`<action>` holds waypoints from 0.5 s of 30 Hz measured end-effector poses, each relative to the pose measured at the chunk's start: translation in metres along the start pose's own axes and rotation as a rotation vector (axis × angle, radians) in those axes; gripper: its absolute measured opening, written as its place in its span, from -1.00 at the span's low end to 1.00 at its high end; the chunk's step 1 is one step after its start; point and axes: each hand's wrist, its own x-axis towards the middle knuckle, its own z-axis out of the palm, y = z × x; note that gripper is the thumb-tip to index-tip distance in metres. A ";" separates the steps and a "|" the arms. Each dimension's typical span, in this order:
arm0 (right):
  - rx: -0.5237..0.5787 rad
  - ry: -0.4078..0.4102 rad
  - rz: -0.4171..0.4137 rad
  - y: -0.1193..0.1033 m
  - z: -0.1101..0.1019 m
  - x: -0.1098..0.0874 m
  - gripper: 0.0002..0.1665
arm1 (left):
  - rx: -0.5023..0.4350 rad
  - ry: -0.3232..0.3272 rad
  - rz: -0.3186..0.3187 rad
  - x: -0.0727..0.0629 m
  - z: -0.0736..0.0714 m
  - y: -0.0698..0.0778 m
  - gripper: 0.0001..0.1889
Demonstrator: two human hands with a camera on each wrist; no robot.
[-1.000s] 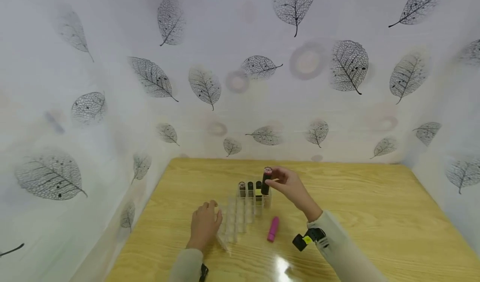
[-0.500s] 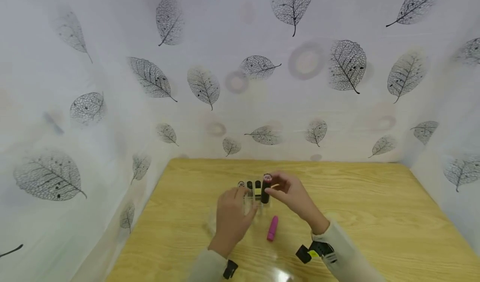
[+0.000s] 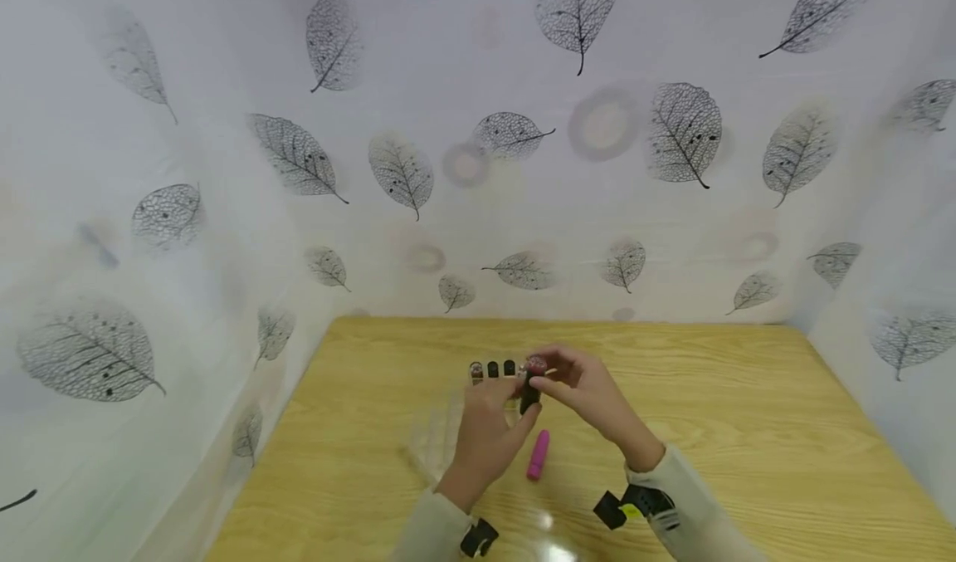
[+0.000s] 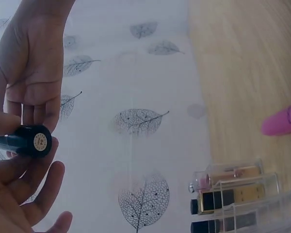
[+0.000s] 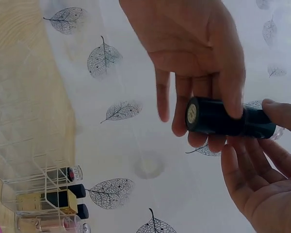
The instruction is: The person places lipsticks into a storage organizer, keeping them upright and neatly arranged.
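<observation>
A black lipstick tube (image 3: 529, 394) is held upright above the back of a clear stepped organizer (image 3: 427, 446). My right hand (image 3: 586, 389) pinches its upper part, near the pinkish top. Lower on the same tube, the thumb and fingers of my left hand (image 3: 481, 429) grip it. The right wrist view shows the lipstick (image 5: 216, 117) lying between both hands, the left hand (image 5: 194, 43) around the end with a round label. That label reads 04 on the lipstick (image 4: 26, 141) in the left wrist view. My left hand hides much of the organizer in the head view.
Several lipsticks (image 3: 492, 370) stand in the organizer's back row, also visible in the right wrist view as a gold and black lipstick (image 5: 48, 200). A pink tube (image 3: 538, 454) lies on the wooden table (image 3: 709, 429). Leaf-patterned sheets (image 3: 523, 213) enclose the table's back and sides.
My left hand has moved from the organizer's left side rightward and up to the lipstick and now grips it. My right hand has lowered the lipstick slightly towards me.
</observation>
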 end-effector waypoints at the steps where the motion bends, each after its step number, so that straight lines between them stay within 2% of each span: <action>1: 0.004 -0.003 0.004 0.000 -0.001 0.000 -0.63 | -0.022 -0.029 -0.002 0.000 -0.001 0.000 -0.76; 4: 0.007 -0.001 0.000 0.000 -0.001 0.000 -0.64 | -0.017 -0.058 -0.026 -0.001 -0.003 0.000 -0.75; 10: -0.013 0.007 -0.023 -0.002 0.002 0.001 -0.67 | 0.140 0.029 -0.066 -0.002 -0.001 0.003 -0.68; 12: -0.015 0.005 -0.023 -0.002 0.003 0.001 -0.67 | 0.129 0.043 -0.069 -0.002 -0.001 0.003 -0.70; 15: 0.005 -0.006 -0.017 -0.003 0.002 0.001 -0.67 | 0.051 0.015 -0.049 -0.002 -0.002 0.002 -0.75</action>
